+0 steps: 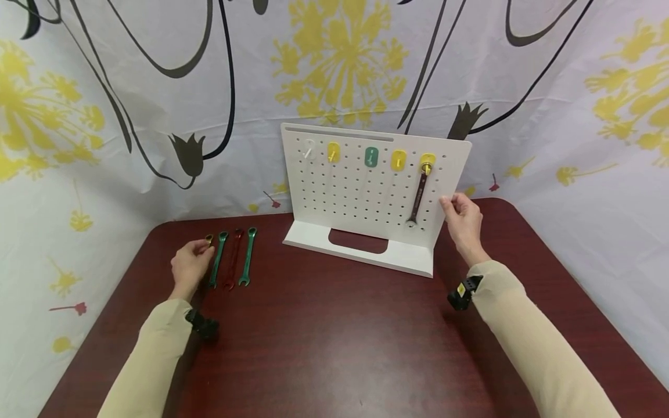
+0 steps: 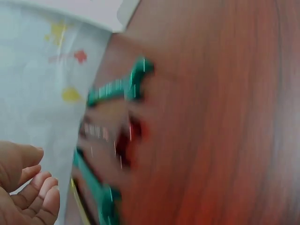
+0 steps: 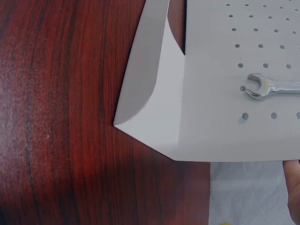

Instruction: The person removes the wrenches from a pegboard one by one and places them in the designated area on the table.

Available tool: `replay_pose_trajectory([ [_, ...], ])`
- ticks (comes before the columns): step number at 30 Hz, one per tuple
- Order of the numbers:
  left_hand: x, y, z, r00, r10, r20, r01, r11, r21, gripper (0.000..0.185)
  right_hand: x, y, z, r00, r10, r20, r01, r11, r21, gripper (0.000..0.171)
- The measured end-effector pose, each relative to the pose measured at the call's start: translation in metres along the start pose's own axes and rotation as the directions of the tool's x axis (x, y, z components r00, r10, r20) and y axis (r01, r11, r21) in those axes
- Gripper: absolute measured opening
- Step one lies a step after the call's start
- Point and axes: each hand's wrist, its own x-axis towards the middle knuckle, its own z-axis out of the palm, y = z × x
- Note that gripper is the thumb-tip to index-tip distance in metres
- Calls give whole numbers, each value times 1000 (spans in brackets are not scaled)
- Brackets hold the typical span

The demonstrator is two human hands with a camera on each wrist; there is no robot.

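- Beige sleeves filled the near edge of the head view, each wrist carrying a small black camera mount.
- Between them stretched the dark red wooden table.
- Off to the near left, the left hand rested on the tabletop at the left end of a row of wrenches, fingers curled, fingertips at the ring end of a yellow wrench; most of that wrench was hidden by the hand, and whether it was truly gripped could not be told.
- Just beside it lay a green wrench, then a red wrench, then a second green wrench, all roughly parallel and close together, ring ends toward the wall.
- From the left wrist view, badly blurred, the fingers showed loosely bent, with the green and red tools just beyond them.
- Farther back stood a white pegboard on its angled base, upright, with a row of coloured hooks along its top.
- On the rightmost, yellow hook hung a dark wrench, open end down.
- At the pegboard's right edge, the right hand touched the panel, fingers lightly bent against the edge and thumb toward the front, near the hanging wrench yet apart from it.
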Motion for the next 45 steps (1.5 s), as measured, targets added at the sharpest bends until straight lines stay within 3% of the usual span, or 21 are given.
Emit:
replay_pose_trajectory([
  [4,-4,22,13,997,73,2,-72,995,-74,36,0,0,0,1000,1,1,-1,1000,-6,33],
  [12,-18,66,37,980,176,90,-150,960,-237,37,0,-1,0,1000,12,6,-12,1000,-12,33],
  [19,-30,103,57,968,241,67,-206,920,-334,36,0,-2,0,1000,-1,-3,1,1000,-2,31],
  [30,-49,149,88,959,259,112,-178,863,-472,35,0,-2,-1,1000,-8,3,8,1000,1,35],
  [34,-56,163,101,951,286,118,-182,825,-535,34,1,-1,-1,1000,-7,2,7,1000,2,34],
  [41,-71,190,126,920,359,157,-175,736,-654,36,0,-2,-1,1000,0,-3,0,1000,10,31],
  [45,-80,207,139,911,376,170,-169,717,-676,36,0,-2,0,1000,-3,-6,3,1000,7,32],
])
